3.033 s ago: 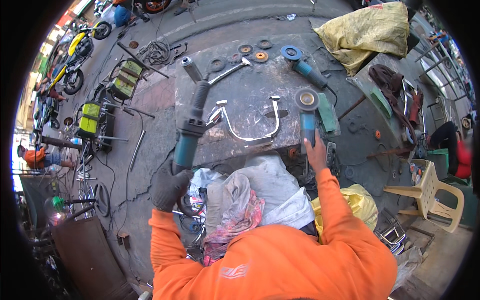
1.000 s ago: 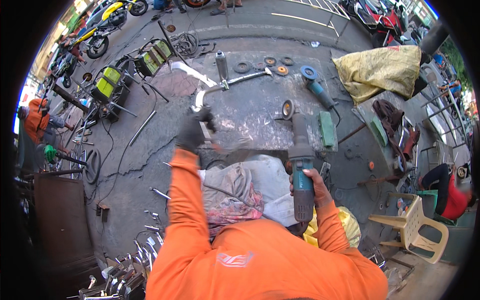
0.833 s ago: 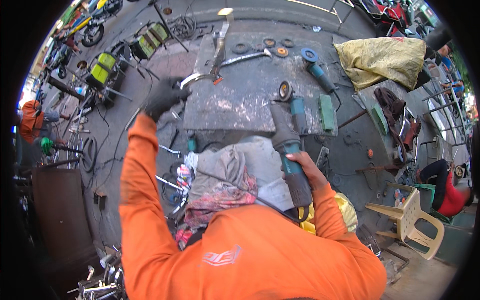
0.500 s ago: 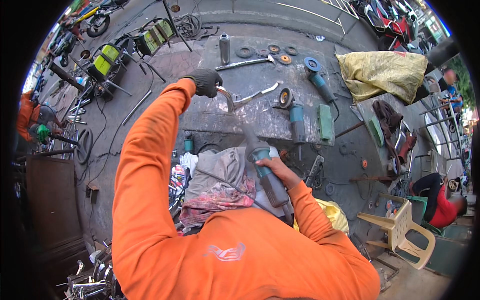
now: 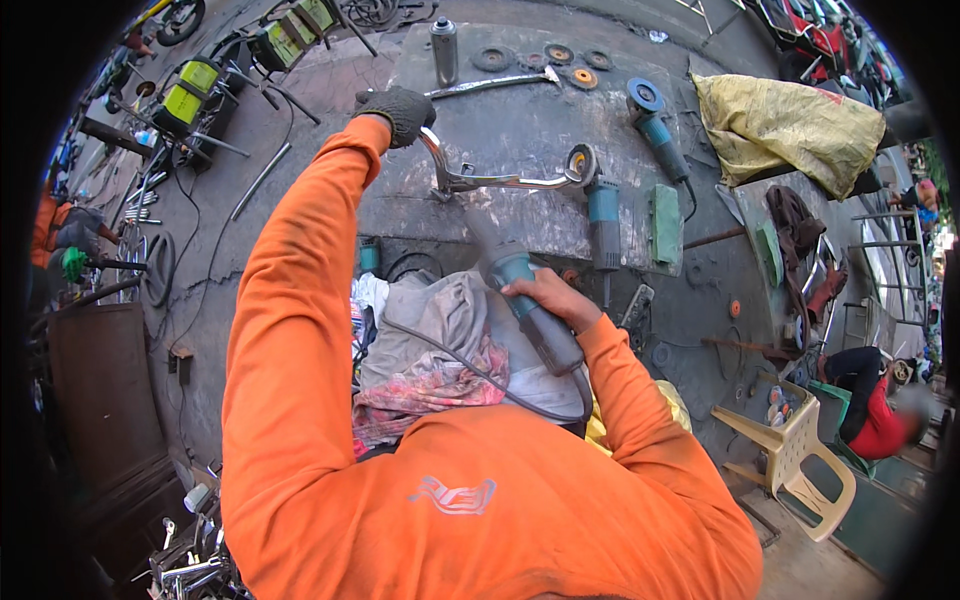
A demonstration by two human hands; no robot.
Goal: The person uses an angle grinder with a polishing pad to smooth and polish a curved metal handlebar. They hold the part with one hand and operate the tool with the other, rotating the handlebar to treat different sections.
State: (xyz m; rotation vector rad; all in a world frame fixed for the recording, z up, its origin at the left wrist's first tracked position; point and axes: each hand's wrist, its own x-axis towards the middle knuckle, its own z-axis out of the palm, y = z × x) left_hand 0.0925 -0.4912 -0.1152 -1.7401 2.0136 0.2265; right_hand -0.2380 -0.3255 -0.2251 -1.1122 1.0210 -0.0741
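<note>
My left hand (image 5: 400, 115), in a dark knit glove, is closed round one end of a bent, shiny metal bar (image 5: 515, 182). The bar reaches out to the right above a worn dark board. My right hand (image 5: 552, 298), bare, grips the body of a teal and dark grey angle grinder (image 5: 550, 345). Its head points up and away, near the bar's bent corner but apart from it. The disc end is smeared, so the disc cannot be made out. A cord curves from the grinder's rear across the grey cloth (image 5: 430, 310) on my lap.
On the board (image 5: 500, 120) are a spray can (image 5: 444, 52), another bent bar (image 5: 490, 86), several grinding discs (image 5: 583, 78), two more grinders (image 5: 604, 225) (image 5: 657, 135) and a green block (image 5: 666, 225). Right are a yellow sack (image 5: 790, 130), a beige chair (image 5: 795, 455) and a seated person (image 5: 875, 415).
My left hand has swung the bar round, so its long part now stretches to the right. The grinder has shifted slightly left and down in view, and my view has tilted downward.
</note>
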